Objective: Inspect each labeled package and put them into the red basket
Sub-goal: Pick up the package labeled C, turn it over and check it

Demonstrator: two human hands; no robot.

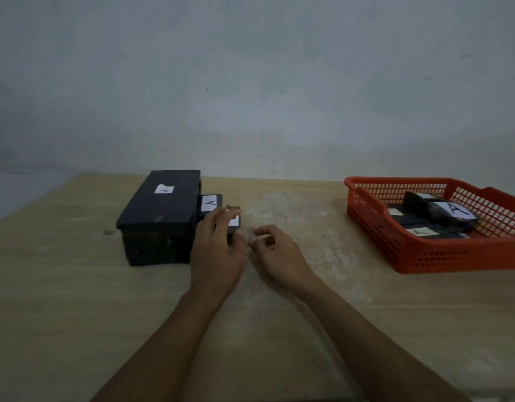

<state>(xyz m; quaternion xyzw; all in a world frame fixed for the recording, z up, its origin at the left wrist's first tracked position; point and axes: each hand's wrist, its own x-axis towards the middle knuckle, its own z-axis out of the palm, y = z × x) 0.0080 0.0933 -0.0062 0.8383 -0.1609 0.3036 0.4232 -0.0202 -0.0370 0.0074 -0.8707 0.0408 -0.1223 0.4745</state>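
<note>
A large black package (pixel 160 216) with a white label stands at the left of the wooden table. Right beside it lies a small black package (pixel 211 202) marked A. In front of that one, my left hand (pixel 217 250) grips another small black package (pixel 234 223) with a white label, fingers over its top and thumb at its near side. My right hand (pixel 275 253) hovers just right of it, fingers loosely curled and holding nothing. The red basket (pixel 424 256) sits at the right and holds several black labeled packages (pixel 441 214).
The wooden table (pixel 279 329) runs back to a plain grey wall (pixel 250 82). Its left edge slants away behind the large package. The basket reaches past the right border of the view.
</note>
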